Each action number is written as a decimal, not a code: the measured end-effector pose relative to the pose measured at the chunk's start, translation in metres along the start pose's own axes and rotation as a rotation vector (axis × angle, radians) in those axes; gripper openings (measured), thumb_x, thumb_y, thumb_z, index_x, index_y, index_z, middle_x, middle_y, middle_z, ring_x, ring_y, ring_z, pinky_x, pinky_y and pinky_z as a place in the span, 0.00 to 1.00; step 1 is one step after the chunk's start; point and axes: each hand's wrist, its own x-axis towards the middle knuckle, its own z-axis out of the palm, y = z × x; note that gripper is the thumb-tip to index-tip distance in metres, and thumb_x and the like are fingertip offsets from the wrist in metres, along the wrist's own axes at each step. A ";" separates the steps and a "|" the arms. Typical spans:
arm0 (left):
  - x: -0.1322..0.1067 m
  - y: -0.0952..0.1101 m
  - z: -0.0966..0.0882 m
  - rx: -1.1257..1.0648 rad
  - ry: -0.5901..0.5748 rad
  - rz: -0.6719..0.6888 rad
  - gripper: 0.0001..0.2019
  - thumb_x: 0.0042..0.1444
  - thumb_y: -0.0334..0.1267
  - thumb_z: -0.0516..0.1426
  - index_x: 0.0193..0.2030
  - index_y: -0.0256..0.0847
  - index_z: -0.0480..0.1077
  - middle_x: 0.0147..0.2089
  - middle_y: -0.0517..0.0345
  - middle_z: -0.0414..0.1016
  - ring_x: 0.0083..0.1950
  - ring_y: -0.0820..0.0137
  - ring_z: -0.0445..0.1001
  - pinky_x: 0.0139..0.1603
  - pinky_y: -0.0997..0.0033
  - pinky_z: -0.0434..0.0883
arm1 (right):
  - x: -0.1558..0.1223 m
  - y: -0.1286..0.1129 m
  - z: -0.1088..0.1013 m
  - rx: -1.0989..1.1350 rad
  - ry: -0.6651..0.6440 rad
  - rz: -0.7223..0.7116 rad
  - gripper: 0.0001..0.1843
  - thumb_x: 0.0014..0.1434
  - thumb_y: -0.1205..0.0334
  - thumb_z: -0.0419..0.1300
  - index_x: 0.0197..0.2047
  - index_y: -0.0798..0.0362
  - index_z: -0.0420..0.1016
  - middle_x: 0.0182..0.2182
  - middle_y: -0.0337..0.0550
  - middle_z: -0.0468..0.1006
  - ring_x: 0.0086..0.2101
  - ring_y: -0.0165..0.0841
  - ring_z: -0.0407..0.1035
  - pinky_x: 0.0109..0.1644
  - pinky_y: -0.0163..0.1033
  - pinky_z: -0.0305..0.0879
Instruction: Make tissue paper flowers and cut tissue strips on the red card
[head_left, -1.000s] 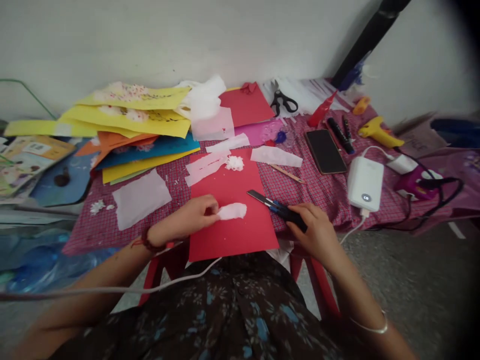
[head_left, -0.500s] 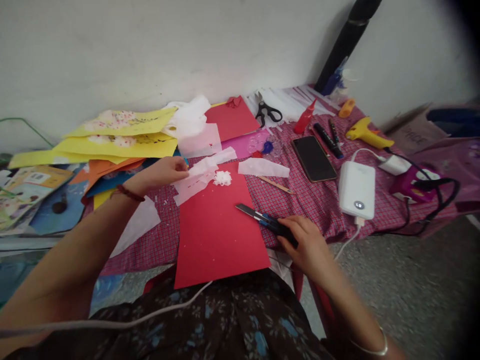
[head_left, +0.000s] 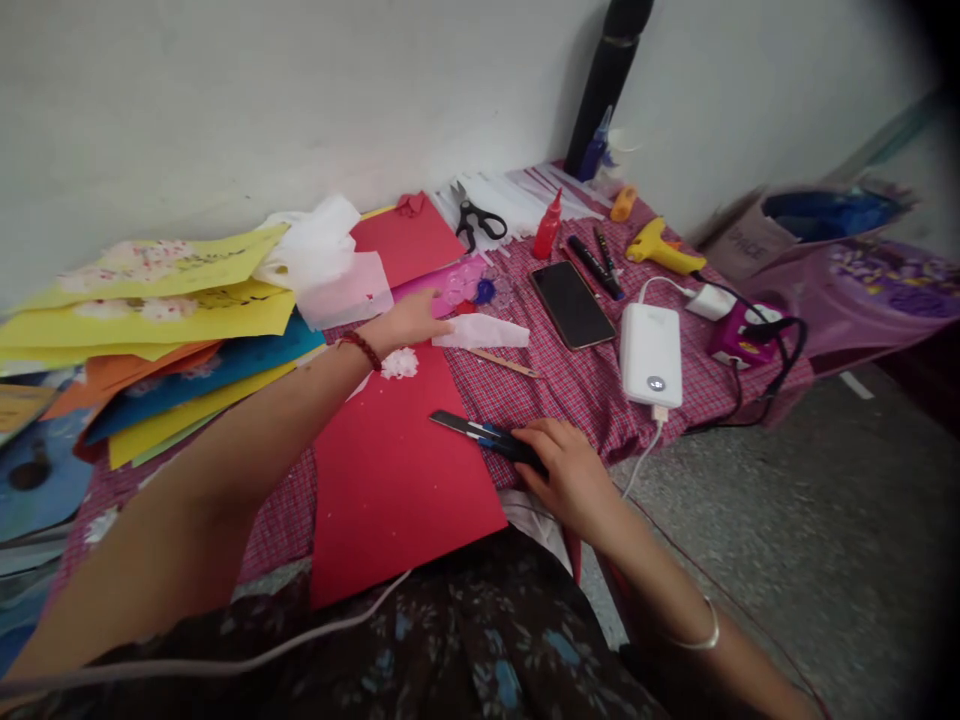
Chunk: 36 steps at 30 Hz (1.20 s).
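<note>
My right hand [head_left: 571,478] is wrapped around the black handle of a box cutter [head_left: 499,440]. Its blade points left over the red sheet of paper [head_left: 405,470]. My left hand [head_left: 409,322] reaches across the sheet's far end, fingers apart, with the tips at the left end of a thin white paper strip [head_left: 487,331]. Whether they touch the strip is hard to tell. Just below that hand, a small heap of white paper shreds [head_left: 400,363] lies on the red sheet.
Behind are scissors [head_left: 476,218], a red glue bottle [head_left: 548,226] and a pink paper piece [head_left: 346,290]. On the right lie a phone [head_left: 573,305], a white power bank [head_left: 651,355] with cables and a yellow glue gun [head_left: 664,248]. Yellow painted sheets [head_left: 142,325] are stacked left.
My left hand has moved right, from the pale paper pieces to the white strip. The right hand keeps its hold on the box cutter. The view has turned right.
</note>
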 end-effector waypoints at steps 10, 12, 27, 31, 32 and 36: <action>-0.112 0.014 -0.006 -0.943 0.344 -0.237 0.25 0.45 0.26 0.61 0.53 0.43 0.73 0.27 0.67 0.58 0.27 0.75 0.60 0.29 0.74 0.62 | 0.013 0.035 -0.024 -0.169 0.064 -0.024 0.16 0.64 0.66 0.61 0.55 0.53 0.77 0.46 0.54 0.80 0.46 0.50 0.75 0.51 0.60 0.74; -0.162 0.004 -0.001 -0.983 0.397 -0.304 0.24 0.44 0.29 0.64 0.50 0.46 0.74 0.27 0.67 0.59 0.27 0.75 0.59 0.27 0.74 0.61 | 0.016 0.037 -0.028 -0.235 0.077 -0.003 0.17 0.64 0.65 0.61 0.55 0.55 0.77 0.47 0.57 0.80 0.47 0.52 0.75 0.50 0.62 0.73; -0.322 -0.005 0.055 -1.220 0.647 -0.618 0.20 0.55 0.39 0.66 0.54 0.48 0.72 0.43 0.60 0.72 0.40 0.72 0.74 0.39 0.72 0.78 | 0.042 -0.119 0.074 -0.082 -0.163 -0.370 0.11 0.67 0.69 0.60 0.51 0.54 0.78 0.53 0.53 0.79 0.52 0.45 0.69 0.54 0.51 0.61; -0.345 -0.015 0.053 -0.322 0.777 -0.280 0.26 0.57 0.38 0.67 0.62 0.48 0.70 0.52 0.53 0.74 0.51 0.61 0.75 0.54 0.56 0.75 | 0.041 -0.111 0.078 -0.154 -0.201 -0.340 0.08 0.70 0.67 0.59 0.42 0.53 0.80 0.43 0.47 0.81 0.45 0.41 0.67 0.47 0.48 0.54; -0.348 -0.014 0.053 -0.093 0.737 -0.163 0.27 0.56 0.36 0.68 0.62 0.47 0.70 0.56 0.51 0.74 0.56 0.57 0.74 0.58 0.53 0.72 | 0.041 -0.110 0.077 -0.163 -0.217 -0.336 0.08 0.70 0.66 0.59 0.41 0.53 0.80 0.42 0.46 0.81 0.44 0.41 0.67 0.47 0.48 0.52; -0.336 -0.007 0.060 0.236 0.373 0.108 0.19 0.61 0.40 0.66 0.57 0.42 0.73 0.55 0.48 0.79 0.55 0.55 0.75 0.55 0.53 0.68 | 0.040 -0.111 0.076 -0.204 -0.255 -0.333 0.09 0.70 0.65 0.59 0.39 0.52 0.80 0.39 0.45 0.80 0.42 0.40 0.65 0.45 0.46 0.50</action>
